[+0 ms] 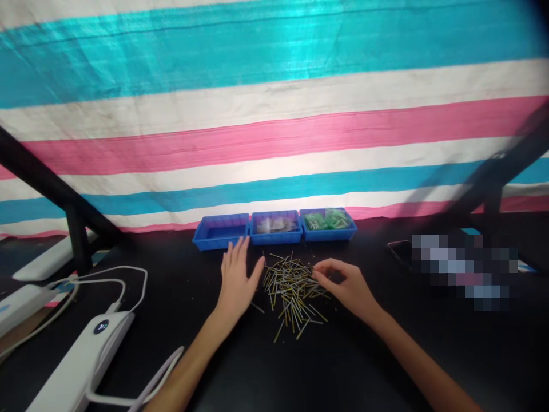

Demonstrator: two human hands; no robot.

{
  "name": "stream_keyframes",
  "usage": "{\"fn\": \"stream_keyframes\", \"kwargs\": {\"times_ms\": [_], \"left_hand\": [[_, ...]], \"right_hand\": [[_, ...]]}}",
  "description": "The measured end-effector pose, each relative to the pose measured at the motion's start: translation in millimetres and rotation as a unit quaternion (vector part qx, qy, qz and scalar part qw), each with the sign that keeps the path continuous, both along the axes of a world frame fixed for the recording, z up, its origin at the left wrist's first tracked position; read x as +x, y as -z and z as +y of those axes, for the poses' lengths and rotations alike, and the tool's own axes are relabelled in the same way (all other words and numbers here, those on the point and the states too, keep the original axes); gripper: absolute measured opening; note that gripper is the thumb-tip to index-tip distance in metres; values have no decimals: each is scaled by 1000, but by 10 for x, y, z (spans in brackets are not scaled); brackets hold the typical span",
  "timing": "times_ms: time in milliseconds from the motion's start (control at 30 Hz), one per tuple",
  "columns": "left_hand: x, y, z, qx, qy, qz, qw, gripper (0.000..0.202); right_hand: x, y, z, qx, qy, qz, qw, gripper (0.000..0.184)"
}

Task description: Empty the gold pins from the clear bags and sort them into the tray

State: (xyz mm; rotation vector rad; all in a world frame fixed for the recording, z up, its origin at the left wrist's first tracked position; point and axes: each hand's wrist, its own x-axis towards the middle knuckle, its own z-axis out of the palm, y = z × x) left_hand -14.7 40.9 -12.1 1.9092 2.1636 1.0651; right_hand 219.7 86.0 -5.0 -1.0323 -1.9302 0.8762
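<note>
A loose pile of thin silver-and-yellow rods (pixel 294 283) lies on the black table, pointing in many directions. To its left my left hand (pixel 237 274) rests palm down with fingers spread, holding nothing. Its fingertips reach toward the front edge of an empty blue bin (pixel 221 244). On the pile's right edge my right hand (pixel 343 280) has its thumb and forefinger brought together in a pinch. Whatever sits between those fingertips is too small to make out.
Behind the pile stand a blue bin with clear packets (pixel 277 236) and another with green packets (pixel 329 233). A white power bank (pixel 83 363) and white cables (pixel 118 280) lie at left. A phone (pixel 400 249) is at right. Striped sheeting (pixel 274 137) hangs behind.
</note>
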Motion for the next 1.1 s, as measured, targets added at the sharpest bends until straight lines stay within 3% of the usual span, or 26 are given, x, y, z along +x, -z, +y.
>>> {"fn": "stream_keyframes", "kwargs": {"times_ms": [100,200,333,467,600,833,1033,1100], "left_hand": [[288,-166,-113,25,91,-58,994,38],[516,-263,-203,26,147,-138,979,30],[635,-242,-271,29,176,-275,945,12],[656,-173,-310,8,182,-403,897,8],[656,-157,-334,-26,199,-466,862,5],[612,-179,-331,-36,179,-442,878,9],[602,-148,-324,-29,182,-462,867,7],[614,-136,-344,-33,185,-439,879,6]], "right_hand": [[-13,-48,-52,-81,-28,75,993,17],[-28,-95,-125,-75,-76,66,992,14],[-39,-162,-218,-75,-104,63,990,12],[-67,-232,-306,-119,-101,47,987,15],[-123,-246,-372,-152,-102,47,982,20],[-158,-162,-381,-135,-103,28,985,18],[-119,-130,-350,-89,-26,60,994,16],[-131,-94,-346,-63,-15,78,995,16]]}}
